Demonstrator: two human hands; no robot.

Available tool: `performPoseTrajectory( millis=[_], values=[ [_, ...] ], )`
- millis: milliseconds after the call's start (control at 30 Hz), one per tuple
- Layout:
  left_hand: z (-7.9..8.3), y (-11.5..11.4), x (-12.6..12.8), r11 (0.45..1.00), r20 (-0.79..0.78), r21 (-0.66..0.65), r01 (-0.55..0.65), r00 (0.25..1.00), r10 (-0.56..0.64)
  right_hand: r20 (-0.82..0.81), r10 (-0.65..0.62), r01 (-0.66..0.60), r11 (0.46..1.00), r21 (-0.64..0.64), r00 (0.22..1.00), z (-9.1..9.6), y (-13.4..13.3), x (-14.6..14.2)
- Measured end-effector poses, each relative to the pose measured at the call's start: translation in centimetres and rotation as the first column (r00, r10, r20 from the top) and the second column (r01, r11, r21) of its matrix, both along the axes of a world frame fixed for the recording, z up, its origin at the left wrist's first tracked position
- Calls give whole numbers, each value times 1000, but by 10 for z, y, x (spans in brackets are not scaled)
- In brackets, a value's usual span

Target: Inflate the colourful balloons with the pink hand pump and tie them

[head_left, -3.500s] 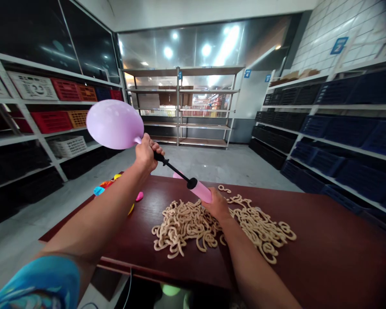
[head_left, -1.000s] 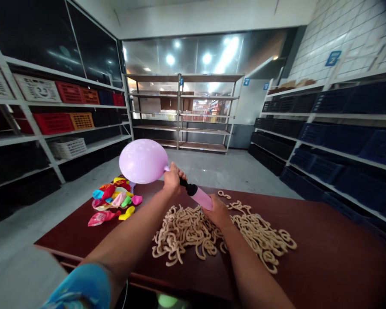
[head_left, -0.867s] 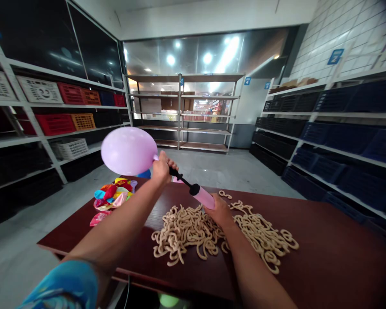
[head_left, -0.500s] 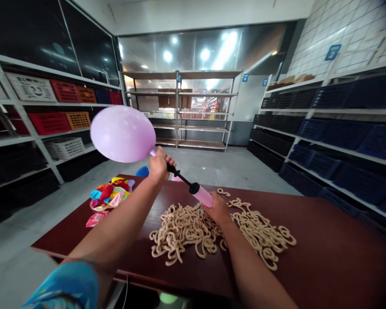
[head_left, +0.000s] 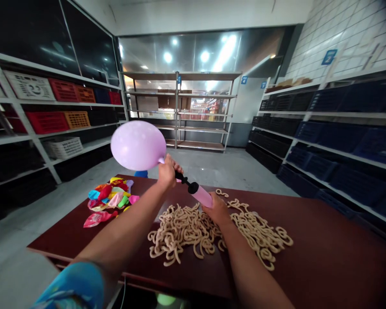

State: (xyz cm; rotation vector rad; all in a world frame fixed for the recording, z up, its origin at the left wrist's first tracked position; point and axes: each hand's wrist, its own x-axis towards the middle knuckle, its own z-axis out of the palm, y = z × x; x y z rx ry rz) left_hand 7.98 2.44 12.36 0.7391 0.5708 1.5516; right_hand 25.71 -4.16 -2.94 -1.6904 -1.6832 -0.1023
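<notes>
My left hand (head_left: pixel 166 173) is closed round the neck of an inflated lilac balloon (head_left: pixel 137 145) and the black nozzle end of a hand pump. My right hand (head_left: pixel 216 208) grips the pink barrel of the pump (head_left: pixel 202 195), which slants down to the right above the table. The black rod between my hands shows only a short length. Both hands hover over a heap of beige curly strips (head_left: pixel 212 231) on the dark red table (head_left: pixel 324 257).
A pile of flat coloured balloons (head_left: pixel 108 201) lies at the table's left end. Shelving with red, orange and white crates (head_left: pixel 51 116) lines the left wall, dark blue crates (head_left: pixel 341 133) the right. Empty racks stand at the back.
My left hand has come down and towards the right hand, shortening the exposed pump rod. The balloon moved lower and to the right with it.
</notes>
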Motion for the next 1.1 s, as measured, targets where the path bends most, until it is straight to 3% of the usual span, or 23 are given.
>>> performPoseTrajectory(
  millis=[167,267,367,600,733,867,1100],
  values=[
    [45,3,-36,995,7,98,-20,1000,20,-23,1,-1,1000,10,1000,0,1,2],
    [54,4,-42,990,5,138,-24,1000,24,-42,-13,11,999,-34,999,-2,2,0],
    [40,5,-33,995,11,97,-23,1000,22,-36,-11,9,998,-57,999,-5,2,-1],
    [-28,-5,20,1000,-27,-5,-16,1000,16,8,11,-11,999,-51,1000,-10,4,-1],
    [-40,-11,34,1000,-24,-17,-13,1000,13,-11,1,-2,998,-60,1000,-8,2,0],
    [-23,-5,14,1000,-11,-13,-7,1000,7,-4,0,0,998,-64,1000,-3,0,0],
    [42,8,-48,997,17,72,-33,999,32,-27,-2,1,999,-45,1000,-1,5,0]
  ],
)
